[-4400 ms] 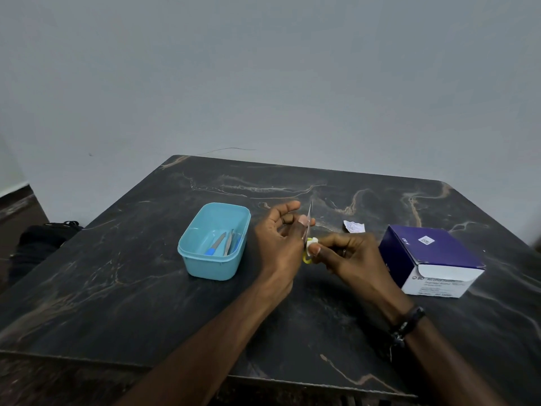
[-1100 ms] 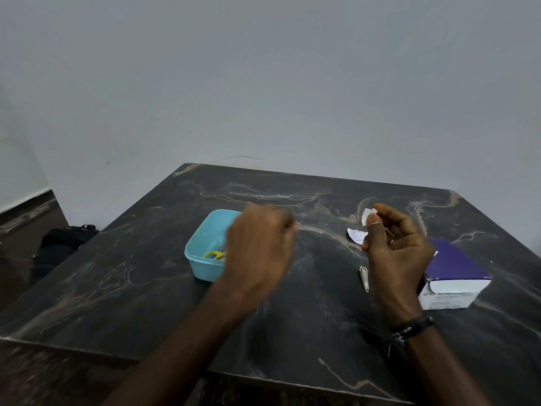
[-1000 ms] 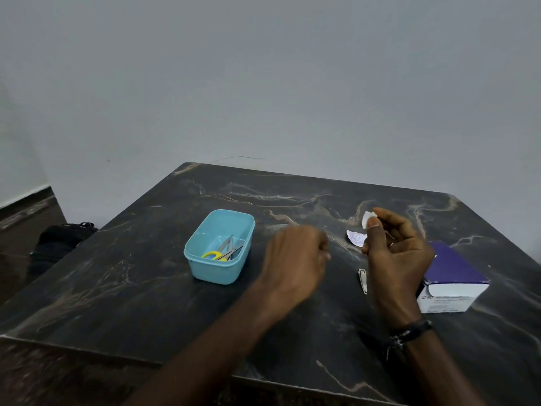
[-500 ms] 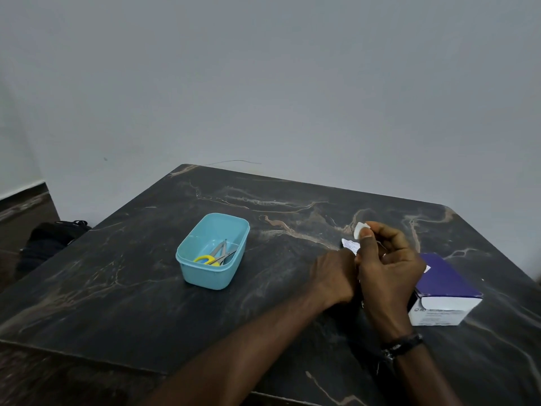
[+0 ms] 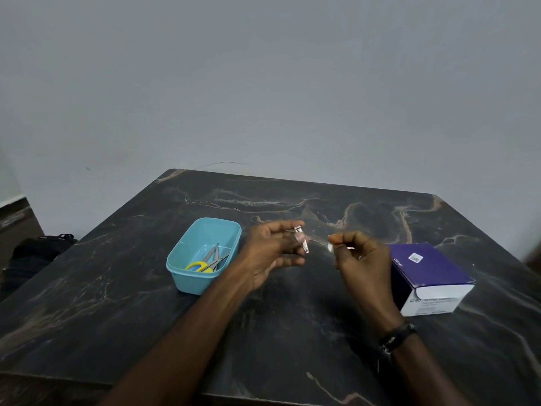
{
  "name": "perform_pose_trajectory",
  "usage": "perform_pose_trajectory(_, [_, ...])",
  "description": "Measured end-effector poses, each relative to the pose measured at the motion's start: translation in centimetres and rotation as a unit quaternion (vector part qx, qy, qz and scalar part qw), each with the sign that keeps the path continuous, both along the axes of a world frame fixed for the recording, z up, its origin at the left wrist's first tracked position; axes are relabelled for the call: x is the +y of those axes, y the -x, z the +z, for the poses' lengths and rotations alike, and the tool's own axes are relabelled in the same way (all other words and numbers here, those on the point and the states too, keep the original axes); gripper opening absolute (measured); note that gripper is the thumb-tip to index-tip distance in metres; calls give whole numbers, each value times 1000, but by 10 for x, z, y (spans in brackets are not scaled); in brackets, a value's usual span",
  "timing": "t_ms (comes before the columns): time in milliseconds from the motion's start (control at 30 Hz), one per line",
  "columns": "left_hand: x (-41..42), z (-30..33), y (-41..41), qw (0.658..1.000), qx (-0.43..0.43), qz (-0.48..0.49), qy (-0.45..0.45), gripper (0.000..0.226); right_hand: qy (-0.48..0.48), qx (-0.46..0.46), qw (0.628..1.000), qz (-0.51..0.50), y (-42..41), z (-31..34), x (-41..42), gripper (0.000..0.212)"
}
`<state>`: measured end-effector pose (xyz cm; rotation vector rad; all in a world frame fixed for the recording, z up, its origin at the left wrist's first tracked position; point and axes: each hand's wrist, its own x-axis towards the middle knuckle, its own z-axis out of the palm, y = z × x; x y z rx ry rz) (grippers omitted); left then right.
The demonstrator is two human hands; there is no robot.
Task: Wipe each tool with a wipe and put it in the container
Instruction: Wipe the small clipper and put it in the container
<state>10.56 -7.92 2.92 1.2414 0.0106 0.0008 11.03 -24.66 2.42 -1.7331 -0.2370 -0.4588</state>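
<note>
Moved since half a second ago: left hand [image 5: 273, 250], then low beside the right, now raised over the table [image 5: 117, 288], holding the nail clipper [image 5: 302, 240].

Nail clipper: small, metal, pinched in the left fingertips, long axis tilted down toward the right hand; clear of the table.

Wipe [image 5: 330, 247]: small white wad, pinched by the curled fingers of the right hand [image 5: 360, 259]. It lies just right of the clipper, a short gap between them; the right hand is nearer to close it.

Container [image 5: 202, 256]: blue, left of both hands, holding scissors [image 5: 202, 265] and other metal tools.

Box [image 5: 430, 276]: purple, far right.
</note>
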Motion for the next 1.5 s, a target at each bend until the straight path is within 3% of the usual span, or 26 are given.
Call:
perform_pose_trajectory(167, [0,0,5,1000,-7,13,0,26,45,55,996,61,6,2,6,13])
perform_pose_trajectory(600, [-3,0,14,997,-30,41,-61,23,118,90,975,162,13,6,7,17])
perform_pose_trajectory(800, [0,0,13,996,-29,37,-80,20,26,171,973,156,12,9,3,18])
perform_pose_trajectory(967, [-4,-3,13,991,-24,55,-122,7,45,162,971,168,15,12,3,14])
perform_pose_trajectory(1133, [-6,-2,13,992,-35,63,-101,3,53,183,966,175,16,12,4,10])
perform_pose_trajectory(1300, [-6,-4,11,992,-44,65,-98,4,4,226,961,161,14,12,3,15])
perform_pose_trajectory(1500, [1,-2,15,991,-12,-35,-127,10,-18,204,972,119,7,10,0,23])
